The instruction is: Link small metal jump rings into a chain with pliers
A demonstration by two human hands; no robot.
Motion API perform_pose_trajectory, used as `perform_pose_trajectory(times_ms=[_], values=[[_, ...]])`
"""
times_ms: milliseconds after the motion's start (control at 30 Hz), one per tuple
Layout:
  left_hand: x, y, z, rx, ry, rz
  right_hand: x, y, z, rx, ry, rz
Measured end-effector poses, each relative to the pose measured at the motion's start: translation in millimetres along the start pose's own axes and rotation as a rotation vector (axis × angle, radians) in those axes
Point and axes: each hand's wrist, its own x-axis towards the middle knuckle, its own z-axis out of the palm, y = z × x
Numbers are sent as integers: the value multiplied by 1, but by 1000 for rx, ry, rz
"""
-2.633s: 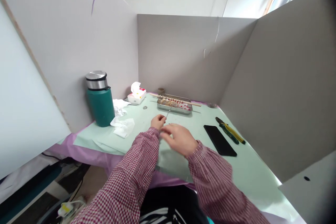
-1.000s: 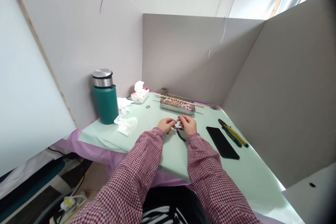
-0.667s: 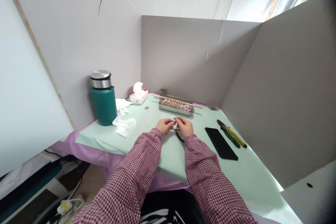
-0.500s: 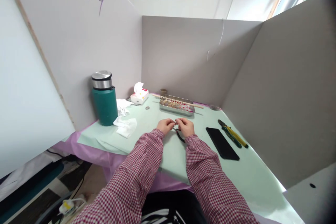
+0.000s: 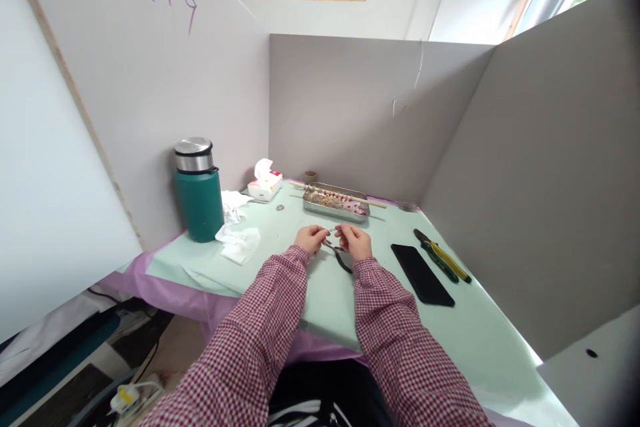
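My left hand [image 5: 311, 238] and my right hand [image 5: 356, 242] meet over the pale green table top [image 5: 320, 287], fingers pinched together. My right hand grips small dark-handled pliers [image 5: 341, 258] whose handles trail toward me. My left hand pinches a small metal piece at the pliers' tip, too small to name. Just beyond my hands lies a metal tray [image 5: 336, 203] with small red and gold bits, a wooden stick [image 5: 345, 195] resting across it.
A green flask [image 5: 197, 190] with a steel lid stands at the left by crumpled tissues [image 5: 239, 241] and a tissue pack [image 5: 264, 183]. A black phone [image 5: 423, 273] and yellow-green pliers [image 5: 442, 255] lie at the right. Grey partition walls close three sides.
My right hand, which was blurred over the table, now holds the small pliers, and both hands have come together at the middle. In the last second they barely move.
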Motion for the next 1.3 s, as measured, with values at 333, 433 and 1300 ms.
perform_pose_trajectory(times_ms=[333,433,1300], values=[[8,-7,-9,-325,92,-20,-8,-4,6,-152,-72,-43],[9,-8,-8,-328,108,-11,-8,-1,8,-192,-94,-54],[6,-5,-9,-404,54,-82,-15,8,12,-473,-335,-181]])
